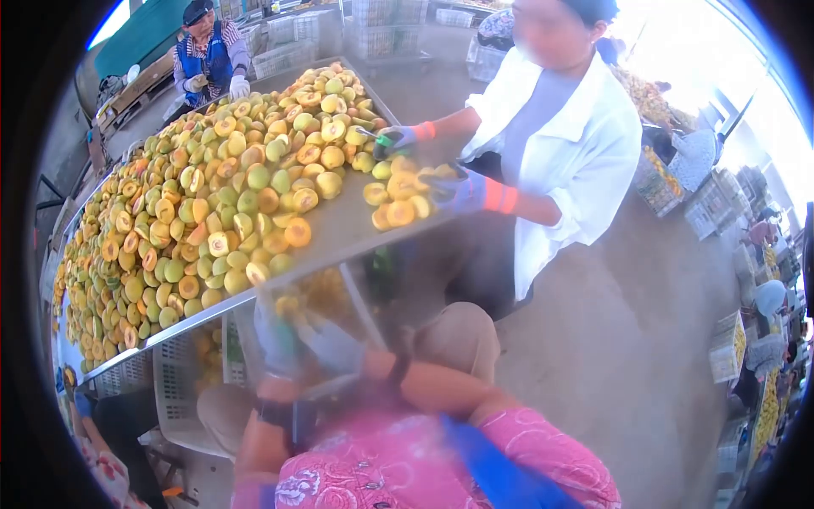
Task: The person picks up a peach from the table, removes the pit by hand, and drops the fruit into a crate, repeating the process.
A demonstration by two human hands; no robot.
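My left hand (275,335) and my right hand (332,341), both in pale gloves, are close together just below the near edge of a metal table (339,222). Both are blurred, and so is a yellowish piece of fruit (290,307) at their fingertips. Which hand has the fruit cannot be made out. Halved yellow and green fruits (225,204) are heaped over the table beyond my hands. Across from me, a person in a white shirt holds a small tool (381,142) beside a smaller group of fruit (398,199).
White plastic crates (176,386) stand under the table's near edge. Another person in a blue vest (203,64) is at the far side. Someone's dark-clothed leg (127,433) shows at lower left. More crates (727,346) and people line the right side.
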